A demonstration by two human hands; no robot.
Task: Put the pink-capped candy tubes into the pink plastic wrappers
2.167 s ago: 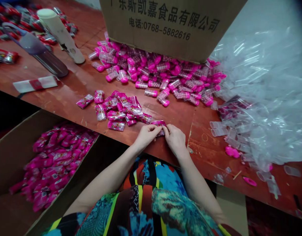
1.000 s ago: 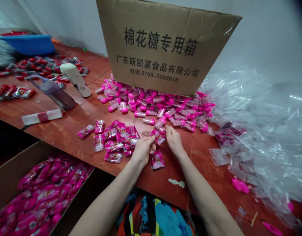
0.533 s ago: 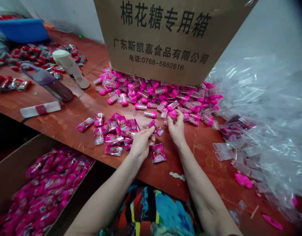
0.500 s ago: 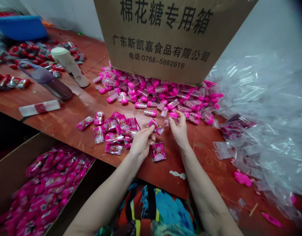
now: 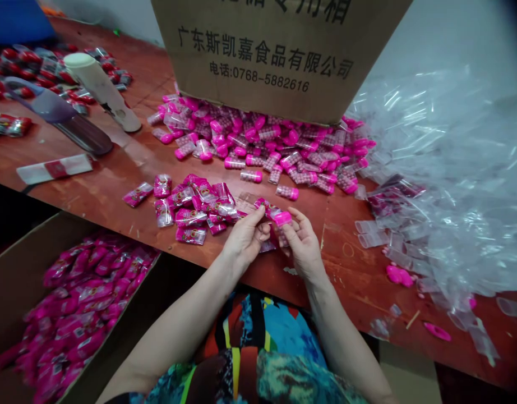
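Note:
Between thumb and fingers my left hand (image 5: pixel 244 240) pinches a pink printed wrapper (image 5: pixel 263 206). My right hand (image 5: pixel 304 247) grips a small candy tube (image 5: pixel 282 218) with a bright pink cap, close against that wrapper. Whether the tube is inside the wrapper I cannot tell. Left of my hands lies a heap of pink printed wrappers (image 5: pixel 191 216). Beyond them is a large pile of clear candy tubes (image 5: pixel 258 134) with pink caps. Below my fingers another flat wrapper is mostly hidden.
A cardboard carton (image 5: pixel 258 62) stands over the tube pile. An open box (image 5: pixel 27 247) of pink packets sits lower left. Two bottles, a purple one (image 5: pixel 69 120) and a white one (image 5: pixel 101 90), lie tilted at left. Clear plastic tubes (image 5: pixel 447 185) heap up at right.
My right hand has drawn a pink-capped tube from the pile's front toward me, up to the wrapper in my left hand. The camera view has shifted slightly.

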